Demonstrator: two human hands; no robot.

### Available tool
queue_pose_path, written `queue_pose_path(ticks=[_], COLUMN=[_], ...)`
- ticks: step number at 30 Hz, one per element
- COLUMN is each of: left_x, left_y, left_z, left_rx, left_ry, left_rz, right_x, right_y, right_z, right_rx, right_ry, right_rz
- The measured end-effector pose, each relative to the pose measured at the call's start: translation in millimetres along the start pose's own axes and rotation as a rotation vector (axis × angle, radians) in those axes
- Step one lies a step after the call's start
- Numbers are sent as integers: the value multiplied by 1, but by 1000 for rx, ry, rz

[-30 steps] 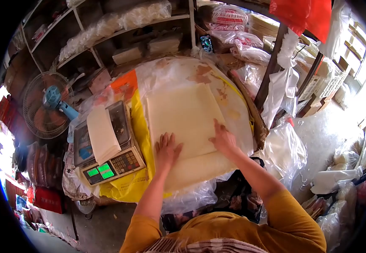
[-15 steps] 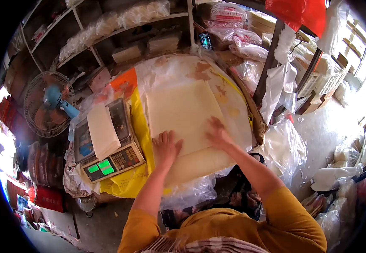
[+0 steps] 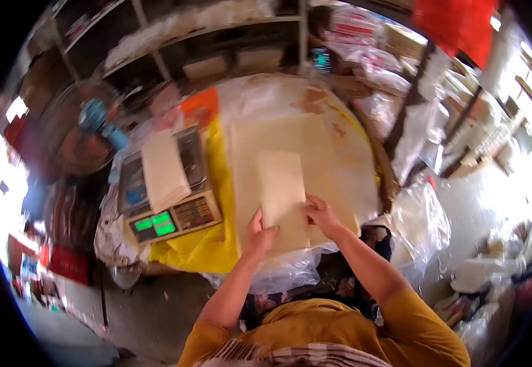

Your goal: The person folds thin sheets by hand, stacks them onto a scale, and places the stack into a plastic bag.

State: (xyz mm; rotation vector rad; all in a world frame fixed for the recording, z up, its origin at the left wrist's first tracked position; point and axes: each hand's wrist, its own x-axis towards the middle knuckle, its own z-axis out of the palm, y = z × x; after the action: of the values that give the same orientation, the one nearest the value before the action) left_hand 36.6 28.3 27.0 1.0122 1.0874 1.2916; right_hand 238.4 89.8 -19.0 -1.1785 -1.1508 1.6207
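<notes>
Holding a narrow pale sheet (image 3: 282, 183), we have our 2 hands above the worktop (image 3: 263, 95), to the right of the scale (image 3: 195, 211). On our left hand (image 3: 258, 237), the grip is pinching the left edge of this sheet, with the thumb lying over its near part. Our right hand (image 3: 320, 217) has its fingers against the opposite edge; because of the blur, we cannot tell if that grip is pinching or only touching. The narrow pale sheet is apart from the scale, on its right side, and it is over a large pale sheet (image 3: 315, 140), which is spread on the worktop, also to the right of the scale.

Just beside the scale, on its right, we see yellow plastic (image 3: 223, 183). On top of the scale rests a pale stack (image 3: 163, 171), and on the side of the scale nearer to us its displays shine green. To the left of the scale and a little behind it we find a fan (image 3: 94, 115) with a blue hub. Behind the scale are shelves (image 3: 235, 26), and far behind it to the right, a phone (image 3: 321, 60) has a lit screen. Well apart from the scale, on its right, we see clear plastic (image 3: 422, 226).
</notes>
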Motion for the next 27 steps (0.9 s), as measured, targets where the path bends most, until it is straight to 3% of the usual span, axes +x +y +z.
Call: queue_pose_path(ticks=[3,5,9,12,15,19,24,27], left_x=[16,13,47,63,63,65,79,90], left_y=[31,113,181,183,174,173,158,150], left_z=[-52,-76,-172,-236,-251,-261,-286,-283], left_rx=[112,219,192,-24,60,10,191,1541], left_ry=[129,219,441,437,489,484,464,740], left_rz=[266,316,342,214,72,127,135,364], right_x=[-7,-13,-10,-9,-7,-9,-11,-8], right_y=[-10,-23,-23,-19,-17,-16,-11,-19], right_z=[3,6,6,6,6,6,2,4], right_rx=[106,94,29,4,-11,5,54,10], right_ry=[-142,-118,-108,-106,-102,-112,-130,-138], right_rz=[28,101,119,97,98,93,89,134])
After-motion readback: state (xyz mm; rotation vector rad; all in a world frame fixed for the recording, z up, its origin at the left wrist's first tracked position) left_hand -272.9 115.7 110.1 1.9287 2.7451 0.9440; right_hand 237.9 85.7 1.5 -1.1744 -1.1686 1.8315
